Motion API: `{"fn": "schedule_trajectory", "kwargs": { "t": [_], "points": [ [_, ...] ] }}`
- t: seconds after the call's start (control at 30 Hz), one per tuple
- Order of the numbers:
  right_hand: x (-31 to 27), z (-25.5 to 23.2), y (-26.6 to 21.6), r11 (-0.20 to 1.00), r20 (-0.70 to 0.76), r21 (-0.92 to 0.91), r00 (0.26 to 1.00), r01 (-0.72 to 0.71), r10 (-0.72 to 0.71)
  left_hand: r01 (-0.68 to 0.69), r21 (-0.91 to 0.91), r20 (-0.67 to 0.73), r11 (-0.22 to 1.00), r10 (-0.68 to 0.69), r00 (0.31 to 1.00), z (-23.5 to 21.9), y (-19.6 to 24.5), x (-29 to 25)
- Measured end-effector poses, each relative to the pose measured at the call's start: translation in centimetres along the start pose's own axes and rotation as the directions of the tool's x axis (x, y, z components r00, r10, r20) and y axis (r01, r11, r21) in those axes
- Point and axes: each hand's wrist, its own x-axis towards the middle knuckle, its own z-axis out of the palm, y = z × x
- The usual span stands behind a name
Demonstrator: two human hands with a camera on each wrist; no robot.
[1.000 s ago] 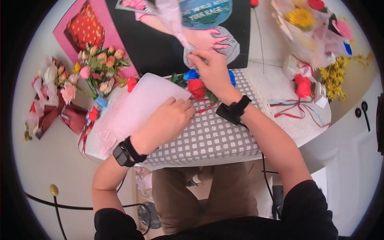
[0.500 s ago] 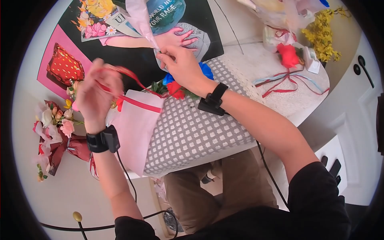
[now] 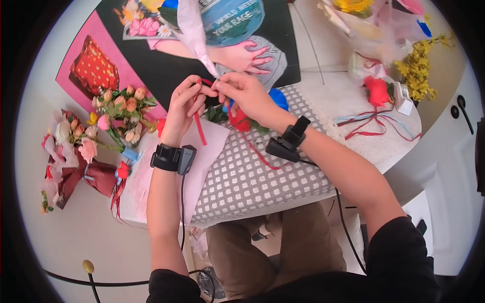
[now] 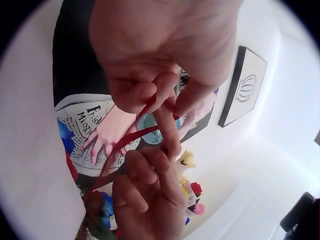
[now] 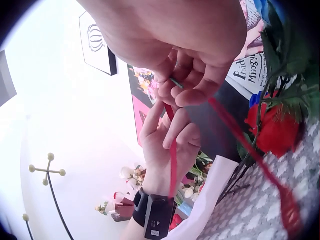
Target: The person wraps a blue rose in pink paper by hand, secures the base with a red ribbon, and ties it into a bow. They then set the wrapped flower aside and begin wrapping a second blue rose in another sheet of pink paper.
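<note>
A small bouquet in pale pink wrapping paper (image 3: pixel 194 33) is held upside-down-cone fashion, its narrow end low. My right hand (image 3: pixel 247 98) pinches that narrow end, where a bit of green stem (image 5: pixel 176 83) pokes out between the fingers in the right wrist view. Close beside it, my left hand (image 3: pixel 183 106) holds a red ribbon (image 3: pixel 200 130) whose tail hangs down past the fingers. The ribbon runs between both hands in the left wrist view, and the fingertips of the two hands meet there. Below them lie a red rose (image 3: pixel 240 122) and blue flowers (image 3: pixel 279 98).
A pale pink paper sheet (image 3: pixel 214 144) lies on the checked cloth (image 3: pixel 262 187). Wrapped flowers (image 3: pixel 83 161) and peach roses (image 3: pixel 129 103) stand left. At right are a larger bouquet (image 3: pixel 374 38) and a red flower with ribbons (image 3: pixel 377 92). Posters (image 3: pixel 283 35) lean behind.
My left hand lifted off the pink sheet, swung left drawing up the red ribbon, then came back to my right hand at the wrapping's narrow end. The right hand keeps its pinch.
</note>
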Motion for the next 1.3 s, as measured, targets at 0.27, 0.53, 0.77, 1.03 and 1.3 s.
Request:
{"fn": "schedule_trajectory", "kwargs": {
  "t": [0.27, 0.53, 0.77, 1.03, 1.3],
  "points": [
    [0.0, 0.6, -0.5, 0.973, -0.125, -0.191, 0.979, 0.133, -0.158, -0.075, -0.106, 0.151, 0.992, 0.09, 0.984, 0.9, 2.6, -1.4],
    [-0.5, 1.9, -1.6, 0.988, 0.019, -0.152, 1.0, 0.008, -0.005, -0.161, 0.046, 0.06, 0.986, 0.158, 0.986, -0.9, 0.6, -0.5],
    [-0.2, 1.3, -0.5, 0.99, 0.073, -0.118, 0.994, -0.073, 0.082, -0.113, -0.056, 0.029, 0.992, 0.115, 0.993, 0.1, 0.4, -0.9],
    [-0.1, 1.1, -0.1, 0.979, -0.006, -0.202, 0.999, -0.033, 0.033, -0.067, -0.169, 0.035, 0.983, 0.074, 0.997, -1.6, 0.0, -1.2],
    [0.1, 1.4, -0.1, 0.966, -0.007, -0.254, 0.999, -0.044, 0.044, -0.067, -0.171, -0.087, 0.983, 0.052, 0.995, -0.8, -1.4, -1.3]
  ]
}}
